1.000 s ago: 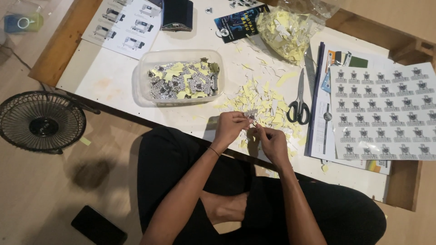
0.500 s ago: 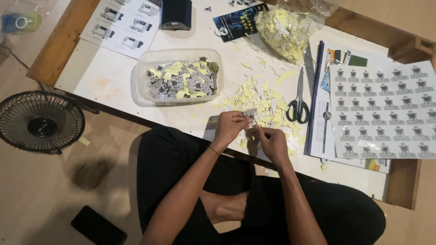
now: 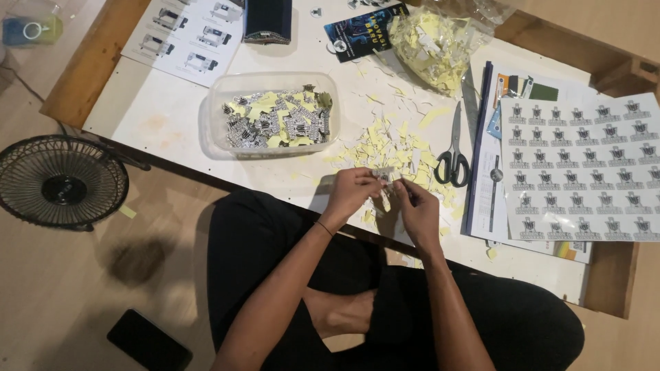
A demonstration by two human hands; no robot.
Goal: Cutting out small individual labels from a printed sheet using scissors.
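Your left hand [image 3: 350,194] and right hand [image 3: 416,209] pinch one small silver sticker [image 3: 383,174]; you seem to be peeling its yellow backing, so pull slowly next

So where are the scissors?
In the head view, the scissors lie on the white table, to the right of the pile of yellow paper scraps and left of the sticker sheet, just beyond the person's right hand.
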